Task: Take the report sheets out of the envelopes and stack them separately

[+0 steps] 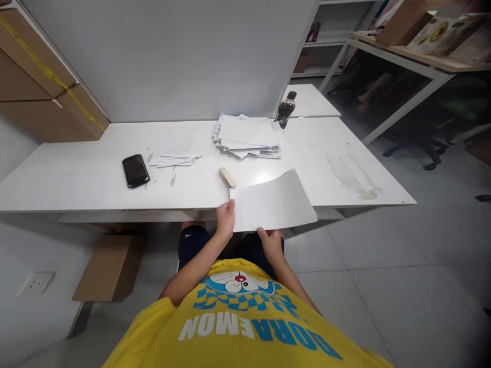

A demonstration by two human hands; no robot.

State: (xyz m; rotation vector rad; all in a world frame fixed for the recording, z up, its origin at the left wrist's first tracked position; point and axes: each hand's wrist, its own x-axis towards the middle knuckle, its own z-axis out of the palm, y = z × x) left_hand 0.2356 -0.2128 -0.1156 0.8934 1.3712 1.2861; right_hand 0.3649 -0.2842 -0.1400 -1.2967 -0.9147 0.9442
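A blank white sheet of paper (274,202) is held over the front edge of the desk. My left hand (225,219) is closed on its left edge, with the thumb on top. Along the near edge, my right hand (270,242) pinches the same sheet, its fingers partly hidden underneath. Just beyond my left hand lies a small cream-coloured stapler-like object (227,177), close to the sheet's far left corner. Farther back rests an untidy stack of papers (249,134). Left of that is a smaller pile of paper strips (174,160).
On the white desk (88,174) lies a black handheld device (135,170). A dark drink bottle (286,109) stands beside the grey partition (184,56). Cardboard boxes (34,76) are stacked at the left, and another box (107,268) sits beneath the desk. A person's leg shows under the far table.
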